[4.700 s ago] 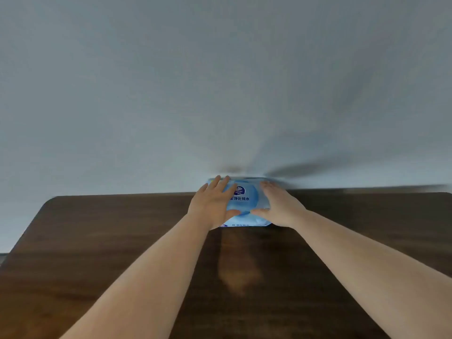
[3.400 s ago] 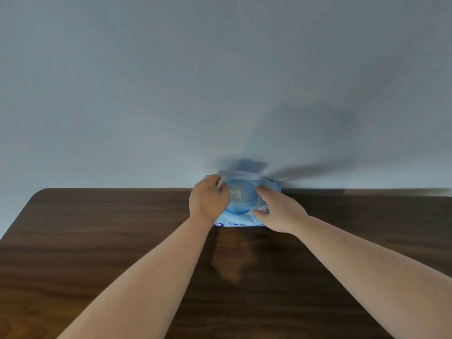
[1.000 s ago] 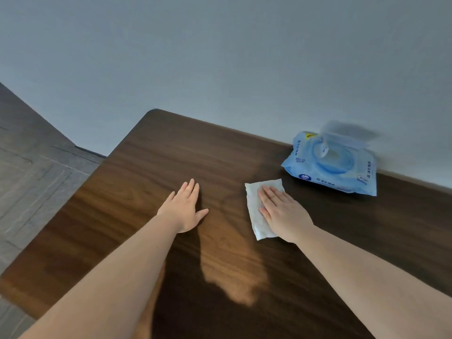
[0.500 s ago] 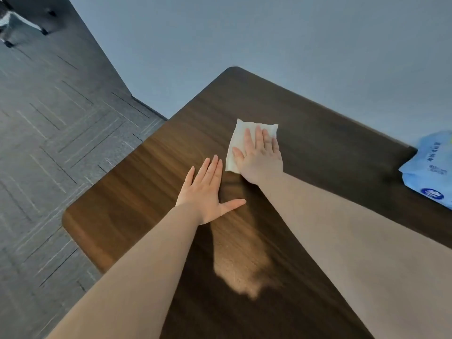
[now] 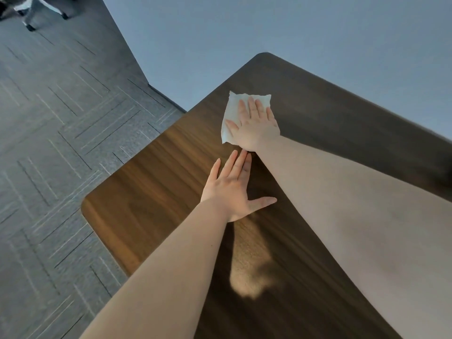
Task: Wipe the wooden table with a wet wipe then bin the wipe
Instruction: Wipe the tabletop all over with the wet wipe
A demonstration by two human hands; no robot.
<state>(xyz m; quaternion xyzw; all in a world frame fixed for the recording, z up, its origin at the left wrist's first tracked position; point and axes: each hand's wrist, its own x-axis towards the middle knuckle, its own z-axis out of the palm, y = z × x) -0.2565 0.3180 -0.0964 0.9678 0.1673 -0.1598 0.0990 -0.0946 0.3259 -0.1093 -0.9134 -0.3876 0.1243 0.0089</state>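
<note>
A white wet wipe (image 5: 232,111) lies flat on the dark wooden table (image 5: 156,192), near the table's far left corner. My right hand (image 5: 255,124) presses flat on the wipe, fingers spread over it and pointing away from me. My left hand (image 5: 232,189) rests palm down on the bare wood just behind the right hand, fingers apart and holding nothing. The pack of wipes is out of view.
The table's left edge and rounded near-left corner (image 5: 85,209) border grey patterned carpet (image 5: 49,143). A pale blue-grey wall (image 5: 293,33) runs behind the table. A wheeled chair base (image 5: 36,11) shows at the top left.
My right hand has slid the wipe further toward the table's far left corner. The view has swung left, so the blue pack has left the frame. My left hand stays flat on the wood.
</note>
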